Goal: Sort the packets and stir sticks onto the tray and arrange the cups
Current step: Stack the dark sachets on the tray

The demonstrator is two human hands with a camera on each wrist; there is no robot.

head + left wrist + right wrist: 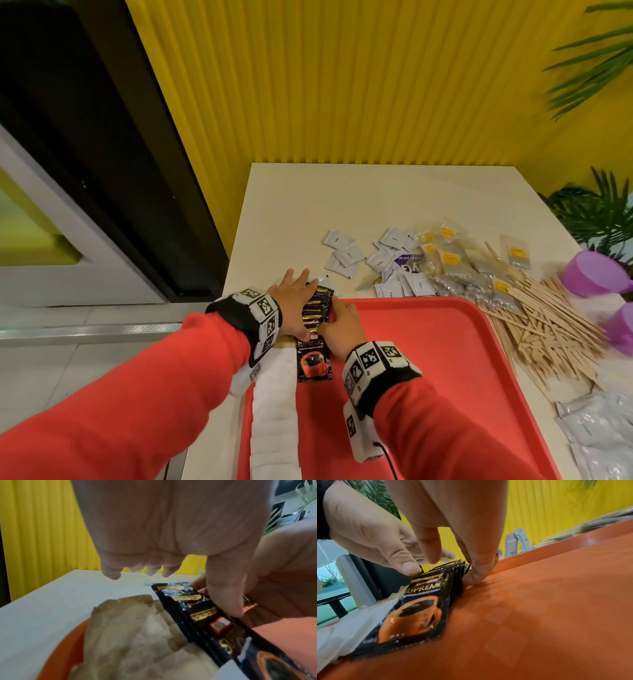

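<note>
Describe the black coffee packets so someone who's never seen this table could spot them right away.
Find the red tray at the near edge of the white table. Along its left side, beside a row of white packets, runs an overlapping line of black coffee packets. They are the only dark sachets, printed with a red cup and gold bands.

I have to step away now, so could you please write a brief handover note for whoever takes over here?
Left hand: fingers straight, resting on the row of black coffee packets.
Right hand: fingertips pressed against the row's right edge, squaring it up.
Done: white packets and black ones lined up at the left of the red tray.
Left: small white sachets, yellow-labelled clear packets, silver packets and stir sticks lie loose on the table; purple cups wait at its right edge.
</note>
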